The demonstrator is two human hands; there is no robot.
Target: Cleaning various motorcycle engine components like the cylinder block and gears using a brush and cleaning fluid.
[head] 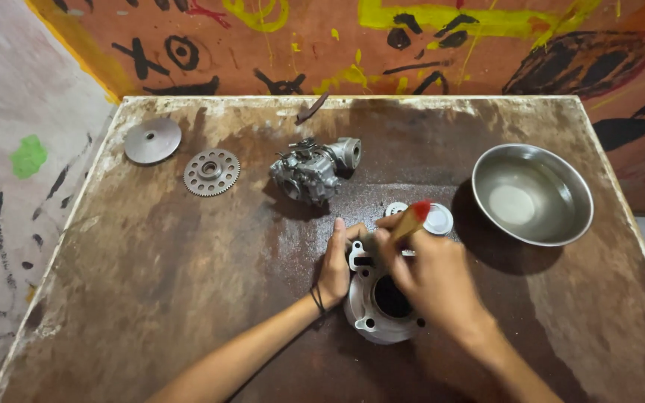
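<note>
1. Nearest the camera, toward six o'clock on the stained metal table (151, 298), a grey engine cylinder (382, 310) with a dark round bore lies flat.
2. At the cylinder's nine o'clock edge, the left hand (335, 265) is closed against its side, steadying it.
3. Over its one o'clock side, the right hand (431, 276) is clamped on a wooden-handled brush (410, 222) with a red tip on the handle; the bristles are hidden, seemingly down on the cylinder's top face. This looks like brushing the part clean; the next stroke calls for a firm hold so the part does not slide.
4. Just past the brush, at twelve o'clock, sits a small white cap (437, 219).
5. Farther off: a carburetor (311, 170) at eleven o'clock, a steel bowl (531, 194) of liquid at two.
6. Farthest, at ten o'clock, a toothed gear (211, 172) and a plain disc (152, 140).
</note>
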